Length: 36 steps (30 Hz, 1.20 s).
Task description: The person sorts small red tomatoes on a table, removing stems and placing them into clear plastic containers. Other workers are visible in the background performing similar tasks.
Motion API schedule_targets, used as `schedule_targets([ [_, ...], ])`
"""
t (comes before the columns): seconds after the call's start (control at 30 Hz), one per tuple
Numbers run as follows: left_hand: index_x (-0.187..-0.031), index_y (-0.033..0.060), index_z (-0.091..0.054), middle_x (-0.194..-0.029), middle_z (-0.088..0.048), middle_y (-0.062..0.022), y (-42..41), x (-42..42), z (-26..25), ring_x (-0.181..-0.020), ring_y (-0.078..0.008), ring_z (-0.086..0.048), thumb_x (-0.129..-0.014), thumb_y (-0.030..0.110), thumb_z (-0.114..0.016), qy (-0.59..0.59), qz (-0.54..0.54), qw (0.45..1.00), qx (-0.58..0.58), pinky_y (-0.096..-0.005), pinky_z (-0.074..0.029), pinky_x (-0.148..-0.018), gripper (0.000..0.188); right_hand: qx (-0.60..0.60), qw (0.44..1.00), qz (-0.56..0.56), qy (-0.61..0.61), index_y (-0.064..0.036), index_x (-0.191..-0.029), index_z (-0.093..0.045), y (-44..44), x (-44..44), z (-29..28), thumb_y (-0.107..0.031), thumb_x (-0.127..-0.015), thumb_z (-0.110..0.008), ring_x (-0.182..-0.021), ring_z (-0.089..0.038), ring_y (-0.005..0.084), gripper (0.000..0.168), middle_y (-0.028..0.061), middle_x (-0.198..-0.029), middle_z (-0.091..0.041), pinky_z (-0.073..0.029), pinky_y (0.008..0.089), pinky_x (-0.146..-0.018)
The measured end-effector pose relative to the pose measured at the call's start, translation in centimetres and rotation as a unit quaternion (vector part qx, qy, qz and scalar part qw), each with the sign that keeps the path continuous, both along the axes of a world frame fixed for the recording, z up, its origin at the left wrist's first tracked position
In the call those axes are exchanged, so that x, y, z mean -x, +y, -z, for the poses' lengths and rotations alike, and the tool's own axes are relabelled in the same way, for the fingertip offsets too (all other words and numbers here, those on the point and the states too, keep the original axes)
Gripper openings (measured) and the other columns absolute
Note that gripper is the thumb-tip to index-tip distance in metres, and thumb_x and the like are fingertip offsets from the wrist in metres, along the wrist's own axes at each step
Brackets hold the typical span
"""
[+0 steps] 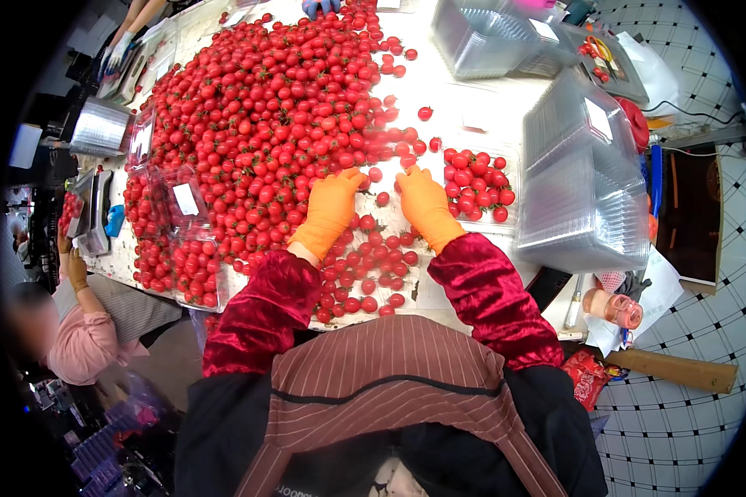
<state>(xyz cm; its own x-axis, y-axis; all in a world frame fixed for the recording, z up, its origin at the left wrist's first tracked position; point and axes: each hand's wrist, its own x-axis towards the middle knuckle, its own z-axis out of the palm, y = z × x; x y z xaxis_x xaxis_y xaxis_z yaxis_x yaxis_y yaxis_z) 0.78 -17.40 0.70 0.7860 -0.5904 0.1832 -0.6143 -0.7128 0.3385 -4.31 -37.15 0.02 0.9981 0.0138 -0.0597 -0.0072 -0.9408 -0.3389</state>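
A broad heap of cherry tomatoes (273,112) covers the white table (423,87). My left hand (332,208), in an orange glove, touches tomatoes at the heap's right edge; whether its fingers close on one is hidden. My right hand (424,202), gloved the same, has its fingertips beside a cherry tomato (408,161); its grasp is unclear. Just right of it lies a clear plastic tray (513,186) with tomatoes in it. Between my hands sits a loose tomato (382,199), and more loose tomatoes (370,261) are spread near the table's front edge.
Stacks of empty clear plastic containers (578,205) stand at the right, with another stack (485,37) behind. Filled clear boxes (196,267) sit at the left. A co-worker in pink (87,348) is at far left; other workers' gloved hands (320,7) show at the far side.
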Motion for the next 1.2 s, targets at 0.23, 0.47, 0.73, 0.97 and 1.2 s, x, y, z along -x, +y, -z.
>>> schedule_targets([
  [0.23, -0.104, 0.0093, -0.068, -0.097, -0.062, -0.0101, 0.4, 1.7, -2.6, -0.09, -0.0325, -0.061, -0.084, 0.01, -0.062, 0.098, -0.013, 0.994, 0.034, -0.0413, -0.05, -0.075, 0.021, -0.164, 0.984, 0.027, 0.057, -0.01, -0.115, -0.06, -0.2, -0.1, -0.2, -0.009, -0.087, -0.058, -0.097, -0.063, 0.0294, 0.028, 0.0144, -0.11, -0.061, -0.055, 0.0402, -0.075],
  [0.47, -0.115, 0.013, -0.064, -0.093, -0.061, -0.0109, 1.0, 4.1, -1.6, -0.086, -0.0317, -0.062, -0.085, 0.012, -0.06, 0.094, 0.058, 0.986, -0.125, -0.0436, -0.051, -0.07, 0.03, -0.862, 0.45, 0.136, 0.188, 0.002, -0.135, -0.046, -2.3, 2.2, -3.5, -0.018, -0.1, -0.052, -0.115, -0.06, 0.0285, 0.04, 0.0215, -0.136, -0.052, -0.057, 0.0355, -0.088],
  [0.73, -0.12, 0.0101, -0.058, -0.09, -0.064, -0.0109, 0.4, 4.2, 1.1, -0.084, -0.0323, -0.065, -0.083, 0.012, -0.061, 0.064, 0.021, 0.977, -0.202, -0.0446, -0.051, -0.068, 0.037, -0.929, 0.303, 0.074, 0.197, 0.005, -0.139, -0.039, -2.9, 3.4, -4.7, -0.023, -0.102, -0.05, -0.118, -0.058, 0.0321, 0.047, 0.0239, -0.138, -0.05, -0.059, 0.0338, -0.083],
  [0.97, -0.122, 0.0082, -0.06, -0.093, -0.065, -0.0115, 1.3, 5.1, -2.0, -0.075, -0.0231, -0.064, -0.088, 0.013, -0.061, 0.127, -0.057, 0.984, 0.115, -0.0366, -0.05, -0.064, 0.035, -0.916, 0.327, 0.124, 0.197, 0.003, -0.136, -0.042, -3.6, 5.2, -6.0, -0.027, -0.102, -0.049, -0.12, -0.057, 0.0303, 0.046, 0.0213, -0.137, -0.051, -0.058, 0.0329, -0.082],
  [1.2, -0.116, 0.0094, -0.065, -0.099, -0.064, -0.0015, 2.1, 5.3, -4.0, -0.075, -0.0175, -0.059, -0.093, 0.021, -0.061, 0.655, -0.185, 0.538, 0.498, -0.0235, -0.043, -0.057, 0.026, -0.901, 0.329, 0.231, 0.165, 0.003, -0.114, -0.055, -3.6, 5.7, -4.6, -0.029, -0.095, -0.064, -0.091, -0.063, 0.024, 0.038, 0.0167, -0.107, -0.06, -0.058, 0.0315, -0.075],
])
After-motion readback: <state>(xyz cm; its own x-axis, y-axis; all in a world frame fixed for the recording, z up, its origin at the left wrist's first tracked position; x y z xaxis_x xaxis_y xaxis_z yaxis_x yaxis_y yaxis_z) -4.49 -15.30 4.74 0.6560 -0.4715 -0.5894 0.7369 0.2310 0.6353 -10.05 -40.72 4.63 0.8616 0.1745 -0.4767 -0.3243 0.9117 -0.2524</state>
